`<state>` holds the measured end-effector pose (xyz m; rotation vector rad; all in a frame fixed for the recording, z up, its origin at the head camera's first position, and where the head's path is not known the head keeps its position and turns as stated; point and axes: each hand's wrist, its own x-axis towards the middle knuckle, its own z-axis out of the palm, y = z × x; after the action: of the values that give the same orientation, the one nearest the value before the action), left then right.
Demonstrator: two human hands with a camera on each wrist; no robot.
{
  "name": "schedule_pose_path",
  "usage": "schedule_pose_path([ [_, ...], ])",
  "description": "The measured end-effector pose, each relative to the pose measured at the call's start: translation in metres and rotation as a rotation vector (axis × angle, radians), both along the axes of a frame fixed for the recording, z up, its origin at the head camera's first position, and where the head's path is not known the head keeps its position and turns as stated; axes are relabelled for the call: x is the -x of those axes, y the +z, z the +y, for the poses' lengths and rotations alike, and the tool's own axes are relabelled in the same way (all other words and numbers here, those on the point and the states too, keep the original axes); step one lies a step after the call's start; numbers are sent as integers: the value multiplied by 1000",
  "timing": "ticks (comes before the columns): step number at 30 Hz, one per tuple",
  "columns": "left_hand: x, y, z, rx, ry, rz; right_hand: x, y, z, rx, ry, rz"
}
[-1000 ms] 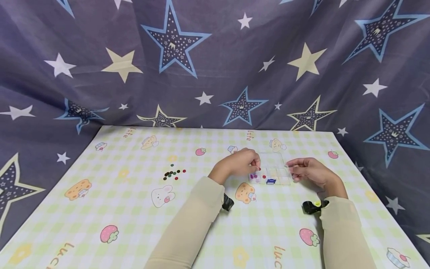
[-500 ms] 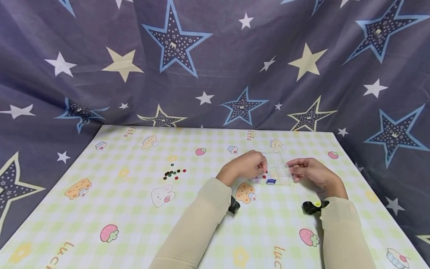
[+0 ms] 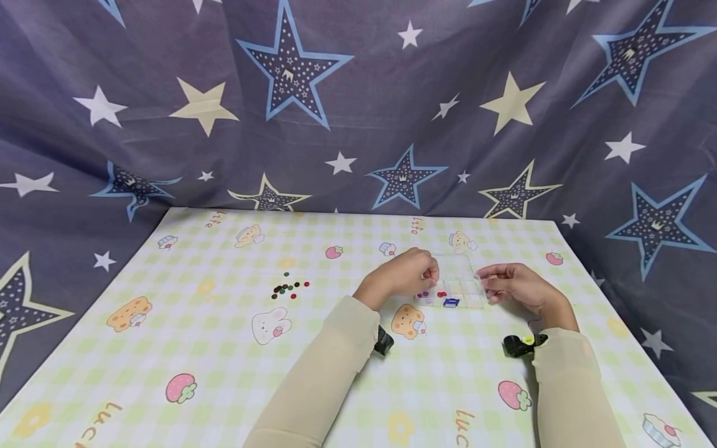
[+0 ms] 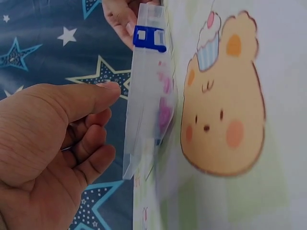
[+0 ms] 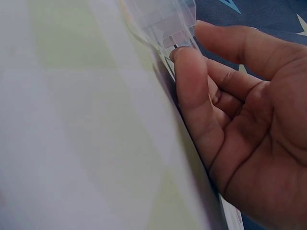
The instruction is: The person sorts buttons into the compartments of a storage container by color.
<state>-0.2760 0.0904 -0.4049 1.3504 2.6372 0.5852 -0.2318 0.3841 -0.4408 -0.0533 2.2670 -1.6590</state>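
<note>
A clear plastic compartment box (image 3: 475,300) lies right of the table's middle, its lid tipped back and its blue latch (image 3: 451,303) at the front. Purple pieces (image 3: 423,294) sit in its left compartment, and two small red discs (image 3: 441,294) lie together in the one beside it. My left hand (image 3: 400,274) hovers over the box's left end; in the left wrist view its thumb is stretched out, its fingers loosely bent and nothing between them. At the right end, my right hand (image 3: 518,287) pinches the box's edge with thumb and fingertips.
Left of the box, a loose group of small dark, green and red discs (image 3: 285,287) is scattered on the patterned tablecloth (image 3: 224,361). A star-printed curtain (image 3: 358,112) hangs behind the table and along its sides.
My left hand moved right over the box with a red disc, let it go beside the other red one, and drew back left. My right hand has stayed at the box's edge.
</note>
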Motion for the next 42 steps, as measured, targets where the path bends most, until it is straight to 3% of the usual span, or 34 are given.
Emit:
schedule_pose_path([
  [11,9,5,-33,-5,17,93,1,-3,3,-1,10,9],
  [19,15,5,-65,-18,44,104,2,-3,2,16,6,0],
  [29,26,-1,-116,-22,125,72,2,-2,3,12,9,5],
  [35,32,-4,-155,-28,172,8,2,-1,1,-5,5,15],
  [42,30,-1,-193,-10,234,-73,1,-2,2,-4,5,14],
])
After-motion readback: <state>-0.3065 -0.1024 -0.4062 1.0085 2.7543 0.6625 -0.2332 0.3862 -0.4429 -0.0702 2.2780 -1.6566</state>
